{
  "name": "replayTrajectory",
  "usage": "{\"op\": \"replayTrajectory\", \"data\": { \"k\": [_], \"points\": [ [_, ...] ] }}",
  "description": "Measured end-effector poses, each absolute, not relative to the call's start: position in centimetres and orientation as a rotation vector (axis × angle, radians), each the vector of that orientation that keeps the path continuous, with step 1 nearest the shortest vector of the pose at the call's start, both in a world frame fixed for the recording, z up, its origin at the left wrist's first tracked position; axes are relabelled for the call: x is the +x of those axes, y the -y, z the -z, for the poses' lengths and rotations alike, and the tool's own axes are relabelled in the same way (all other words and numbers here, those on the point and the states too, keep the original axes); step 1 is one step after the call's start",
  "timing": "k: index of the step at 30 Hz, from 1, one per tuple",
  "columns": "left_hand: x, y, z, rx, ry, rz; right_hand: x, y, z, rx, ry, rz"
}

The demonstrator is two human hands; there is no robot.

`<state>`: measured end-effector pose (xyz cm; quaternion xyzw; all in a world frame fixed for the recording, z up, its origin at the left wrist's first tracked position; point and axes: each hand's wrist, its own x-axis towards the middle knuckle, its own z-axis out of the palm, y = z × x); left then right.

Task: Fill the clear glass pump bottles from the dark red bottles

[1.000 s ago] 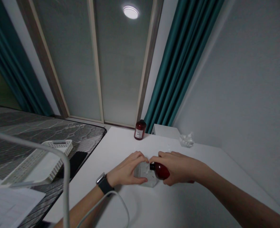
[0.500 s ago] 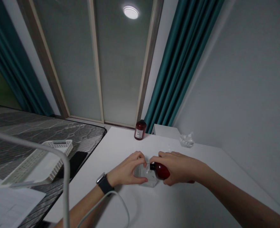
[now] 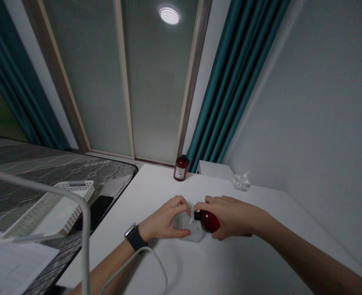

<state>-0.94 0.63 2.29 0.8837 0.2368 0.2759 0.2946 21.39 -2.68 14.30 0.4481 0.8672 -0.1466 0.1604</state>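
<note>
My right hand (image 3: pixel 230 217) is wrapped round a dark red-brown bottle (image 3: pixel 209 221), tipped on its side with its black neck pointing left. The neck is over a clear, see-through container (image 3: pixel 194 235) on the white table. Curved round the container's left side is my left hand (image 3: pixel 170 219), thumb and fingers bent about it; it wears a dark-banded watch (image 3: pixel 133 237) at the wrist. Whether liquid runs from the bottle I cannot tell. My right fingers hide much of the bottle.
A second red-brown bottle (image 3: pixel 181 168) with a white label stands upright at the far edge of the white table (image 3: pixel 156 184). Crumpled clear plastic (image 3: pixel 241 181) lies at the back right. Leftward are a white basket (image 3: pixel 50 213), papers (image 3: pixel 14 262) and a pale cable (image 3: pixel 85 229) close to the camera.
</note>
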Motion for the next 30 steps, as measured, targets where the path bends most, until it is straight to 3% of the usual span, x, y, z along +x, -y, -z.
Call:
{"op": "replayTrajectory", "data": {
  "k": [30],
  "points": [
    [-2.2, -1.5, -2.3, 2.21, -0.767, -0.547, 21.3, 2.6, -14.6, 1.268, -2.458, 0.409]
  ]
}}
